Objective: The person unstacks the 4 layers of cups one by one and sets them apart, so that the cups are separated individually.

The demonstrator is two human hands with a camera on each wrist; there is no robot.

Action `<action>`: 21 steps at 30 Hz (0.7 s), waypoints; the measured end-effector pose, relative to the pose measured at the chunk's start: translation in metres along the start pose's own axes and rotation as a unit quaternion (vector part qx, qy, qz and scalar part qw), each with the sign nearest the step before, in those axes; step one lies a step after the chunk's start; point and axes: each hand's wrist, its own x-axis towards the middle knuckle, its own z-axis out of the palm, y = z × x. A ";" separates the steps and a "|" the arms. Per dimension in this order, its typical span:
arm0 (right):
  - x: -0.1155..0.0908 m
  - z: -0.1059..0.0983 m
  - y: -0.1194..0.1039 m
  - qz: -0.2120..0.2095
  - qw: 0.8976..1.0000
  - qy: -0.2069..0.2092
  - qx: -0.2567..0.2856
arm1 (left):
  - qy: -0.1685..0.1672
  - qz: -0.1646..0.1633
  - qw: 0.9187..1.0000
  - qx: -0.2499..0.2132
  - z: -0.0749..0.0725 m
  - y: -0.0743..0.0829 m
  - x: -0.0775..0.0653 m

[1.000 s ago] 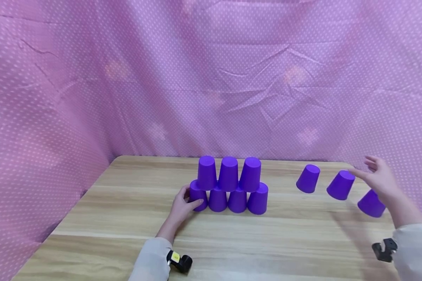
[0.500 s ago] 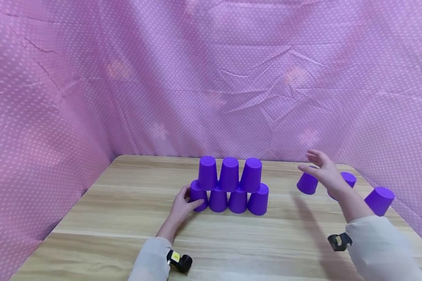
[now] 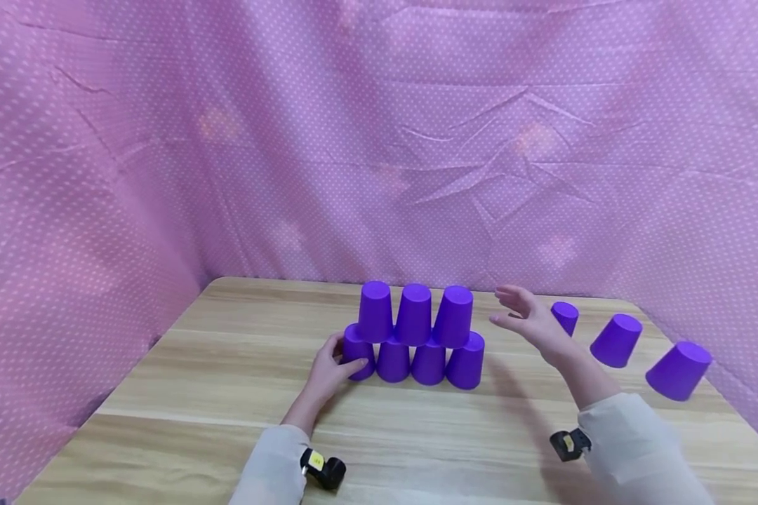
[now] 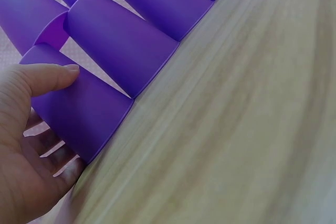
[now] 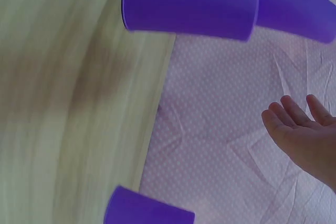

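A left hand point(image 3: 325, 368) grips the end cup point(image 3: 357, 356) of a stack point(image 3: 413, 315), table edge point(image 3: 284, 283) beyond. Across a gap to the right, a right hand point(image 3: 533, 326) hovers, thumb spread.

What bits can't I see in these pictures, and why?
Head view: lower part of the leftmost loose cup, behind the right hand.
Left wrist view: part of the upper row, cut off by top edge.
Right wrist view: part of the cup at the bottom, cut off by that edge.
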 end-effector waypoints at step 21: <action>0.014 0.043 0.005 -0.007 0.999 -0.021 0.042 | -0.002 0.002 1.000 0.002 0.000 0.000 0.000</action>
